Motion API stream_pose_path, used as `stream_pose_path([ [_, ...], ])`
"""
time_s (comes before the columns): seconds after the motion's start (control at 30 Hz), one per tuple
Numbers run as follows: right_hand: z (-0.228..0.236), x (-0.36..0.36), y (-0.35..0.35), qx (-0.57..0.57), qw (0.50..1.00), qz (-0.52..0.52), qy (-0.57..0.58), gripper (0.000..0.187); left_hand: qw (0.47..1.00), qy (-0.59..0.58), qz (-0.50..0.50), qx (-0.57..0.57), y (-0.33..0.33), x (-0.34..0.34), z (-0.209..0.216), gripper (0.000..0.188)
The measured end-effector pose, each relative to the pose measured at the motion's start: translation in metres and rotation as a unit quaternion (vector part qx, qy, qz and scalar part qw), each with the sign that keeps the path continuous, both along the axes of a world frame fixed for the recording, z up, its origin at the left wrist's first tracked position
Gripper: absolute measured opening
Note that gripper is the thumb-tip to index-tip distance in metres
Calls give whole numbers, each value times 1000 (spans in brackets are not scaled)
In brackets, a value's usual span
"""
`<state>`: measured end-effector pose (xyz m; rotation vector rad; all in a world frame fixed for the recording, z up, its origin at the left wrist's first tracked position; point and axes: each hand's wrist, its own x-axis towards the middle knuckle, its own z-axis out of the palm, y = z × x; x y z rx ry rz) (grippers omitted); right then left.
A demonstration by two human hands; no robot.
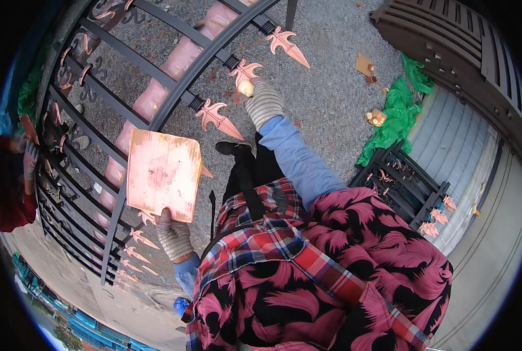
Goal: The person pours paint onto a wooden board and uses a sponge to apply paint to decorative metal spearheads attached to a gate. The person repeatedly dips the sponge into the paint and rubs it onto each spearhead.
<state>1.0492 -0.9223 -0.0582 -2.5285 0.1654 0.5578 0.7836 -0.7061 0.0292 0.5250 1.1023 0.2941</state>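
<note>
My left hand (174,235), in a striped grey-and-white glove, grips the lower edge of a squarish cardboard piece (163,172) smeared with coppery pink paint. It is held up over the dark metal fence panel (182,105). My right hand (265,104), gloved alike, is closed on a small pale yellow sponge-like pad (246,88). The pad is against a copper-pink spearhead finial (244,71) on the panel's edge. Other painted finials stand on either side, one (216,117) nearer me and one (287,45) farther off.
A pink wrapped roll (161,79) lies under the panel. At far left, another person's gloved hand (30,159) holds a brownish piece beside the scrollwork. Green netting (396,114), a smaller finialed panel (404,184) and a brown slatted panel (448,50) are on the right.
</note>
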Motion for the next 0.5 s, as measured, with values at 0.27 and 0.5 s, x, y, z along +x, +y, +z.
stream_pose_path([
  [0.27,-1,100,-83,-27,970,-108,-214,43,1000,17,-7,-2,-6,9,8,31],
  [0.5,-56,78,-185,-225,969,-38,97,28,999,5,50,4,-6,-7,1,36],
])
